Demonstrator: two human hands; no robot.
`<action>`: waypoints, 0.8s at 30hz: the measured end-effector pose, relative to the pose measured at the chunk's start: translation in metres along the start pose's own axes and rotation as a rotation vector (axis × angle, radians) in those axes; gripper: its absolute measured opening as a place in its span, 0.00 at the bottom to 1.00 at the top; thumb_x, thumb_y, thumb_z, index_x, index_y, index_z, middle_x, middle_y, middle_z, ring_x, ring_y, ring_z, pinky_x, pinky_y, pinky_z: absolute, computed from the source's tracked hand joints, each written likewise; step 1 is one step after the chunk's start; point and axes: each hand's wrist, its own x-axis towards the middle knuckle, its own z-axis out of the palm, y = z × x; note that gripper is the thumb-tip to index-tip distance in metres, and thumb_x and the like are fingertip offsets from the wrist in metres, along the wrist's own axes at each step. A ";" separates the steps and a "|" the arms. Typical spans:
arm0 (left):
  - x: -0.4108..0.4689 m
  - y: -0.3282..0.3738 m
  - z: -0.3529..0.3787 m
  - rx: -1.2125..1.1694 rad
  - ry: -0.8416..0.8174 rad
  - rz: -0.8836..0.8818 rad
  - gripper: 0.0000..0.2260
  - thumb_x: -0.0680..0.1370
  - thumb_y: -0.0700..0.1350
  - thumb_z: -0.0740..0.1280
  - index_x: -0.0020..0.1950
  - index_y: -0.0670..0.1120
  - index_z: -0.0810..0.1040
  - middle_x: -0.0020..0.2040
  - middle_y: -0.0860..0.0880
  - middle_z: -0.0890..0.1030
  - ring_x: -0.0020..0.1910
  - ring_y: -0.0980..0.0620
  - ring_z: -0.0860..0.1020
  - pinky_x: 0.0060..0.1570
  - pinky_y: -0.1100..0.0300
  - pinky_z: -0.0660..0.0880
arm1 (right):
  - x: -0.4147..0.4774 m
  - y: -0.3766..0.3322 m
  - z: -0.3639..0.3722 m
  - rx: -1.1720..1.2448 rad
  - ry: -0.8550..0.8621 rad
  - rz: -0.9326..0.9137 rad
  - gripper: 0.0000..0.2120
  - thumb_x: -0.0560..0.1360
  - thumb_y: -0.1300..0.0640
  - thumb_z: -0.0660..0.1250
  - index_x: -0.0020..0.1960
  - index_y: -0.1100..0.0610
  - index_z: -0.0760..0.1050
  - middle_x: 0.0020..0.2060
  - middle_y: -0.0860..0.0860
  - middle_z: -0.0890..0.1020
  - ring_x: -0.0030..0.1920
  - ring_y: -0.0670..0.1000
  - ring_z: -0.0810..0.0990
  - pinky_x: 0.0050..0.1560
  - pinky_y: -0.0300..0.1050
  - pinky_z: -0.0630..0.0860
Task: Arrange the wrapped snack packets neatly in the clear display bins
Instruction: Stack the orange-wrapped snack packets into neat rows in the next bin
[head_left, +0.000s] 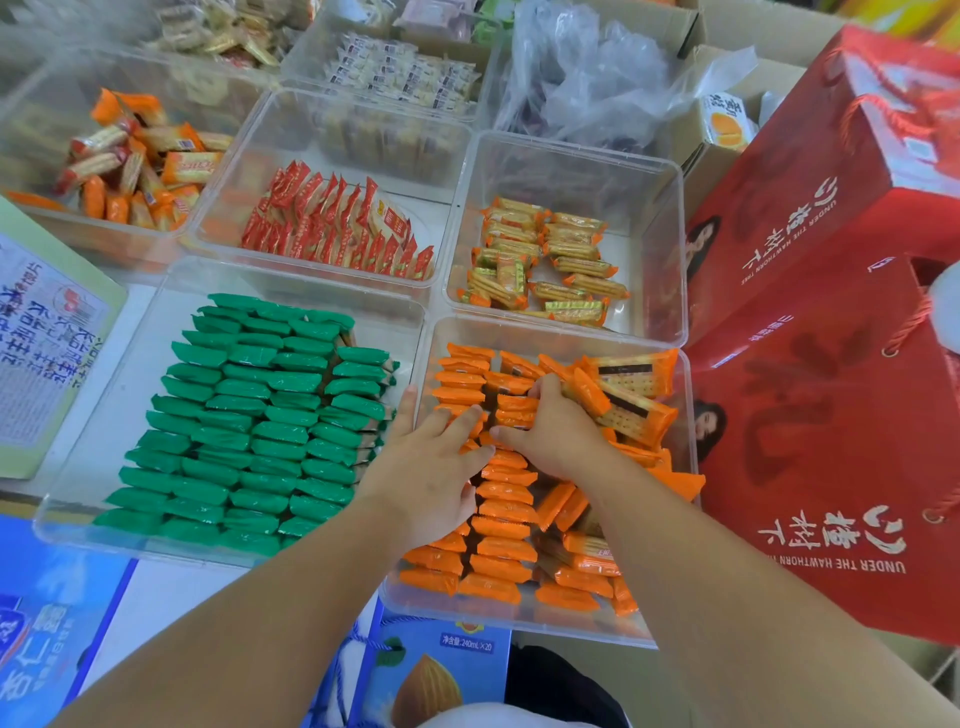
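Your left hand (436, 467) lies flat on the orange packets (501, 519) in the near right bin (687, 415), your right hand (553, 434) curls round a few: likely light, slick, crumbly, so squeeze their long sides gently

- Orange packets (498, 519) in a clear bin (687, 415), some showing pale crackers with a dark stripe.
- Left of that bin: plain green packets (249, 426).
- Right of it: red boxes (831, 415), white lettering.
- Below it: blue carton (467, 675).

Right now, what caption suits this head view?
Left hand steadies, right hand grips orange wrapped packets in a clear plastic bin.
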 end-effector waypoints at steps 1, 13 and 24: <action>0.000 0.000 0.000 -0.004 -0.001 0.001 0.23 0.78 0.59 0.62 0.73 0.61 0.69 0.80 0.49 0.61 0.76 0.44 0.60 0.69 0.35 0.25 | 0.000 0.001 0.001 -0.038 -0.010 -0.002 0.38 0.70 0.36 0.73 0.69 0.53 0.60 0.49 0.50 0.81 0.46 0.52 0.81 0.37 0.45 0.73; -0.001 -0.001 0.000 -0.015 0.005 0.009 0.22 0.78 0.59 0.61 0.72 0.61 0.69 0.80 0.48 0.61 0.76 0.44 0.61 0.68 0.37 0.23 | -0.007 0.009 -0.001 0.526 -0.064 0.000 0.46 0.71 0.46 0.78 0.79 0.48 0.55 0.70 0.49 0.75 0.68 0.53 0.75 0.66 0.57 0.76; -0.001 0.000 0.001 -0.058 0.014 -0.017 0.26 0.77 0.58 0.64 0.74 0.58 0.65 0.79 0.49 0.64 0.76 0.44 0.63 0.72 0.34 0.33 | -0.015 -0.011 0.012 -0.087 0.102 -0.005 0.42 0.78 0.40 0.66 0.81 0.54 0.48 0.58 0.55 0.81 0.55 0.57 0.81 0.43 0.48 0.78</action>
